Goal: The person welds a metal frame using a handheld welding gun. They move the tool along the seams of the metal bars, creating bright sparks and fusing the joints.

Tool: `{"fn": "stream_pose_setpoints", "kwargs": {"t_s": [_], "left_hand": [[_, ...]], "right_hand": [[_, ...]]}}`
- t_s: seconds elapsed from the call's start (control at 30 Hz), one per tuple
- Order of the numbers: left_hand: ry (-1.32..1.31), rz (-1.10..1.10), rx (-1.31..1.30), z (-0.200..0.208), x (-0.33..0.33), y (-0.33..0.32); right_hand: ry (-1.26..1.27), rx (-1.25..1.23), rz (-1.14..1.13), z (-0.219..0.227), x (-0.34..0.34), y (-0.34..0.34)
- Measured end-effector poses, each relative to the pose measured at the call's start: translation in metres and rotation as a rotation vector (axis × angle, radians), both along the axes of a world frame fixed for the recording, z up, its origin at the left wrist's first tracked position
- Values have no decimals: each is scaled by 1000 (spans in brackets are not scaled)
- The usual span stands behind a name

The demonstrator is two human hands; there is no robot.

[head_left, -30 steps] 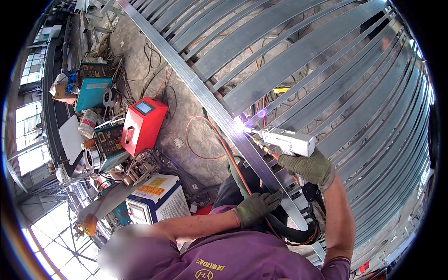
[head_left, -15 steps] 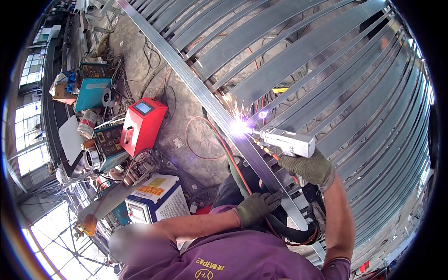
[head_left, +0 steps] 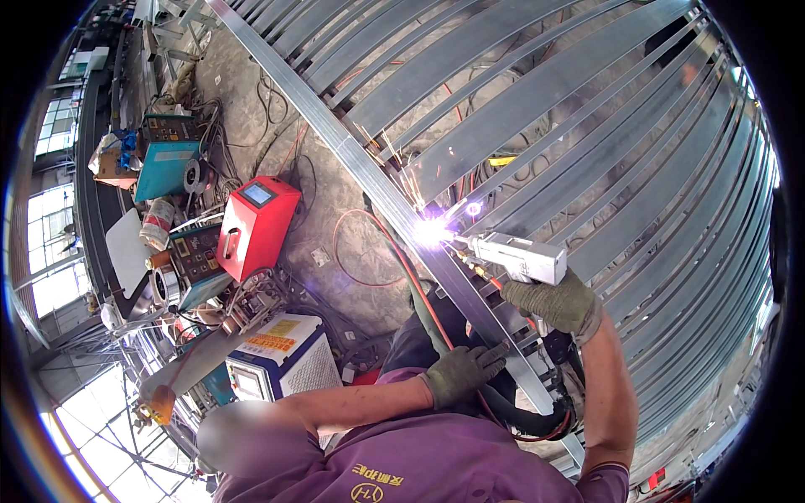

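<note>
Right hand (head_left: 555, 303): grip wrapped round welding torch (head_left: 521, 255), bright arc (head_left: 431, 230) at metal rail (head_left: 352, 157); left hand (head_left: 459, 375): grip unclenched, fingers extended onto rail; red machine (head_left: 258, 225) left of rail

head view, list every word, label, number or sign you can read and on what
Purple shirt: yellow lettering and a round emblem, which I won't copy out.
White cabinet: yellow and orange label, too small to read.
Red machine: screen too small to read.
Teal machines: dark control panels too small to read.

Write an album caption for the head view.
Gloved right hand holding a silver welding gun, sparks flying beside a slatted metal frame.
</note>
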State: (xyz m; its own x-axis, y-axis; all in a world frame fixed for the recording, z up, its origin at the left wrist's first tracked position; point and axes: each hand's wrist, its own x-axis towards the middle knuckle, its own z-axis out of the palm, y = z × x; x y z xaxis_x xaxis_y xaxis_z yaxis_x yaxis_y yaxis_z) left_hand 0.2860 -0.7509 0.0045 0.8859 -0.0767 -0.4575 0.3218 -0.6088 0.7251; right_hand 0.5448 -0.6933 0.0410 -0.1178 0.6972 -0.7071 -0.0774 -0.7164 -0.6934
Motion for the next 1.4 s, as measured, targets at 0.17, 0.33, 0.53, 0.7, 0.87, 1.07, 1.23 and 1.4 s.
{"fn": "stream_pose_setpoints", "kwargs": {"t_s": [0.17,0.33,0.53,0.7,0.87,1.07,1.23,1.4], "left_hand": [[5,-13,-3,0,1,1],[-7,22,-37,-9,-2,-8],[-25,17,-15,-11,-2,-11],[-54,34,-3,-19,-5,-18],[-68,29,-19,-16,-5,-17],[-53,-14,-68,-14,9,-27],[-74,-26,-34,-12,12,-35],[-26,-49,-25,-10,14,-35]], "right_hand": [[-18,-84,49,9,3,5],[-1,-65,30,7,3,1],[-7,-79,-23,12,0,0],[-15,-88,-44,6,0,-8],[39,-122,-198,2,15,-32],[32,-157,-168,16,21,-37],[110,-165,-182,12,17,-37],[146,-202,-144,9,17,-34]]}}
